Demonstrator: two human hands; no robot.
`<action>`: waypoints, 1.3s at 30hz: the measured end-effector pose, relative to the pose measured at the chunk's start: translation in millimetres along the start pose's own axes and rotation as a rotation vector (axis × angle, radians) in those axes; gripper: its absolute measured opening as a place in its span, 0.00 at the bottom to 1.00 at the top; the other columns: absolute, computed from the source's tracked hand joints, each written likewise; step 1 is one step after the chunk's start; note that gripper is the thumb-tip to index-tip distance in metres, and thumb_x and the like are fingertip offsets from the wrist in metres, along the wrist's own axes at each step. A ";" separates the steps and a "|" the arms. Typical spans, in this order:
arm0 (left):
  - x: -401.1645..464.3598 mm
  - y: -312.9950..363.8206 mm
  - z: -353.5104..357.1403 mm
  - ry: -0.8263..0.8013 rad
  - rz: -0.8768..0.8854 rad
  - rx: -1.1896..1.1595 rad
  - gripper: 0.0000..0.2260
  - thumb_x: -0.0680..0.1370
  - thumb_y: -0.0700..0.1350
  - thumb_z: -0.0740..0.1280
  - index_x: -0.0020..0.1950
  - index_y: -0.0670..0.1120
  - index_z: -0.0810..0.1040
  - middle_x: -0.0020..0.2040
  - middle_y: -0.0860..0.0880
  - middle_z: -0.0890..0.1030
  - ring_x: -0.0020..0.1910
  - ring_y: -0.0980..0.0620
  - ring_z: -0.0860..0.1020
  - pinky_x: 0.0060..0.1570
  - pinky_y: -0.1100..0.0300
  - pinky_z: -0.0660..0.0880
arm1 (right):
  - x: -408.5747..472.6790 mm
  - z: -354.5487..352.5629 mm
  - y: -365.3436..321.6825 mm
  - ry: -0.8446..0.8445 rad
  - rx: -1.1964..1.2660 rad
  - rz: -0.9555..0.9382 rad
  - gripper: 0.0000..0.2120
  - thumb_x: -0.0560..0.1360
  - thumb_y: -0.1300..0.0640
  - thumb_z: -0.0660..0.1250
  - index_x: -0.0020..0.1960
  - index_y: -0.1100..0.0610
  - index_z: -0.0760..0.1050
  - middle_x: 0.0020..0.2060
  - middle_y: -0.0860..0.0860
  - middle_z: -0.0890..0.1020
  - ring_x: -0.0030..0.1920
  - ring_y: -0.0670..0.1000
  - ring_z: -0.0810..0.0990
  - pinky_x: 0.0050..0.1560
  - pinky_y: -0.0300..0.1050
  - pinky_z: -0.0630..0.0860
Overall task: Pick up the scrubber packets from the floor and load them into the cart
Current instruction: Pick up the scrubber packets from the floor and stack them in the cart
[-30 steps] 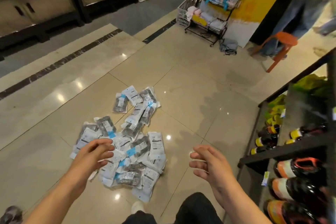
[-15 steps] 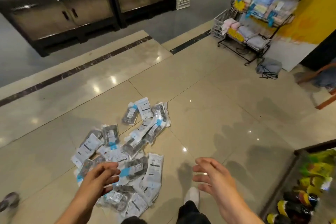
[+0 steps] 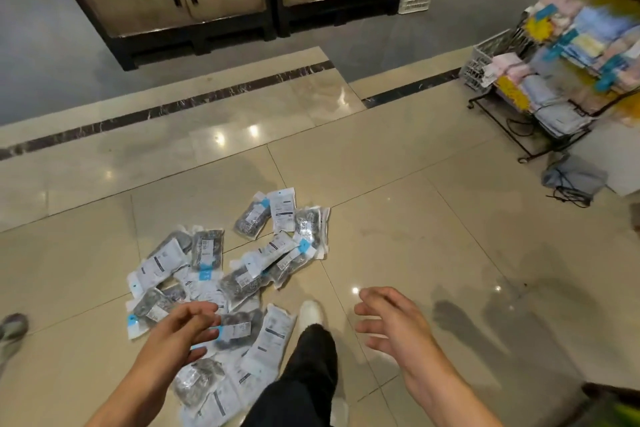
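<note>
A glossy tiled floor (image 3: 398, 218) of a shop is seen, with dark cabinets (image 3: 180, 0) behind. The scrubber packets (image 3: 221, 281) are scattered on it in a loose heap, ahead and to the left. The left hand (image 3: 176, 333) is held directly above the near packets, fingers loosely spread and holding nothing. The right hand (image 3: 394, 326) is spread too, off to the side of the heap, so the left is judged nearer. No cart is seen.

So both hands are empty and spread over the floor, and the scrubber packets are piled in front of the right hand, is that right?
Not quite. The head view shows the scrubber packets piled in front of the left hand, not the right hand, which hovers over bare floor tiles. Both hands are indeed empty and spread.
</note>
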State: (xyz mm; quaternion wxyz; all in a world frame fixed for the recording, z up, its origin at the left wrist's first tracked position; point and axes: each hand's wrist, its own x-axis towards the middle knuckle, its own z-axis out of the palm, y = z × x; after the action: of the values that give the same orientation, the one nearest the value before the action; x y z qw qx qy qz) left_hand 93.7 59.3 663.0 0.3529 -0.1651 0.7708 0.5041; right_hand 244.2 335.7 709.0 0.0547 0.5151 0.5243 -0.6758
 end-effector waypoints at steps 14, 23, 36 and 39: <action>249.1 54.4 109.3 -0.052 -0.135 0.148 0.04 0.82 0.41 0.68 0.53 0.45 0.82 0.50 0.41 0.86 0.48 0.45 0.82 0.45 0.54 0.73 | 291.5 36.9 -58.9 -0.105 -0.198 0.249 0.04 0.78 0.56 0.74 0.50 0.57 0.82 0.44 0.59 0.86 0.40 0.55 0.80 0.38 0.44 0.73; 525.1 -53.8 179.2 -0.049 -0.053 0.448 0.04 0.79 0.44 0.72 0.53 0.51 0.81 0.50 0.50 0.85 0.51 0.47 0.83 0.55 0.51 0.79 | 565.1 124.1 89.3 -0.199 -0.309 0.403 0.16 0.75 0.47 0.74 0.58 0.52 0.77 0.53 0.53 0.84 0.50 0.54 0.86 0.42 0.47 0.81; 784.3 -204.9 201.6 -0.250 -0.134 0.778 0.49 0.64 0.65 0.75 0.81 0.53 0.62 0.76 0.44 0.72 0.68 0.41 0.74 0.72 0.42 0.70 | 787.4 229.3 280.9 -0.226 -0.197 0.707 0.41 0.72 0.41 0.77 0.76 0.55 0.64 0.70 0.58 0.74 0.68 0.60 0.76 0.62 0.55 0.77; 811.4 -208.6 204.1 -0.303 -0.153 0.901 0.56 0.60 0.71 0.74 0.83 0.53 0.56 0.76 0.43 0.71 0.70 0.40 0.73 0.73 0.43 0.69 | 803.6 239.0 295.5 -0.203 -0.142 0.735 0.41 0.72 0.42 0.78 0.76 0.52 0.63 0.67 0.55 0.77 0.68 0.57 0.76 0.66 0.55 0.76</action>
State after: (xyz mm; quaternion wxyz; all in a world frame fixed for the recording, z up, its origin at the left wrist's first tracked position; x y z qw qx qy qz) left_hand -266.9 232.6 -100.9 0.5336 0.0234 0.8381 0.1107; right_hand -99.4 396.3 -108.6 0.3803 0.5942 0.3421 -0.6207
